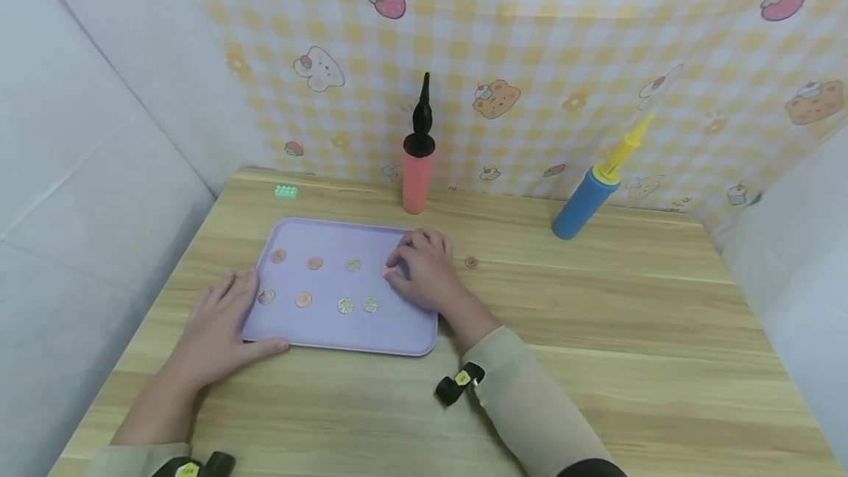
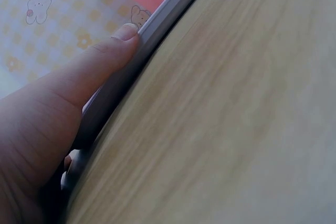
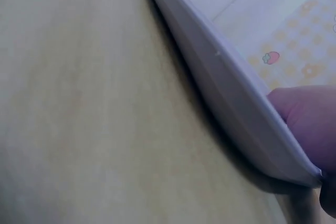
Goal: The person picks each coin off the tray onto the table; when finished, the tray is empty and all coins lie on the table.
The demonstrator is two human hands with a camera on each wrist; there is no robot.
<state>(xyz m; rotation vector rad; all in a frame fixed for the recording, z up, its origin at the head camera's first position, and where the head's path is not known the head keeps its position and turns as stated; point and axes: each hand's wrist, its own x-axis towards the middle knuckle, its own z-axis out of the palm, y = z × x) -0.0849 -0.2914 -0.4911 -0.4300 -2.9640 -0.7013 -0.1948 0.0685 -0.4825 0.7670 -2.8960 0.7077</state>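
1. At lower left of the head view, the left hand (image 1: 221, 337) lies spread and grasps nothing, its fingers along the left edge of the lilac tray (image 1: 331, 238). In the left wrist view its thumb touches the rim. Light, even weight here should stop the tray from sliding; pressing hard could tip it.

2. Left of centre, on the tray, seven coins lie apart in two rough rows: among them a left silvery coin (image 1: 266, 297), a far-left copper coin (image 1: 277, 256) and, further right, a near silvery coin (image 1: 370, 304). Fingertips are best kept high enough to clear them.

3. Near the centre, over the tray's right half, the right hand (image 1: 427, 271) pinches a held copper coin (image 1: 388, 271) between thumb and fingertips. Whether that coin touches the tray I cannot tell; the right wrist view hides the fingertips. Such a thin disc is probably steadiest gripped at its rim, kept level and freed gently.

4. Just right of that hand, on the bare table (image 1: 636, 300), lies an outer copper coin (image 1: 471, 262). Lying flat, it would likely lift more easily with a fingernail under its edge.
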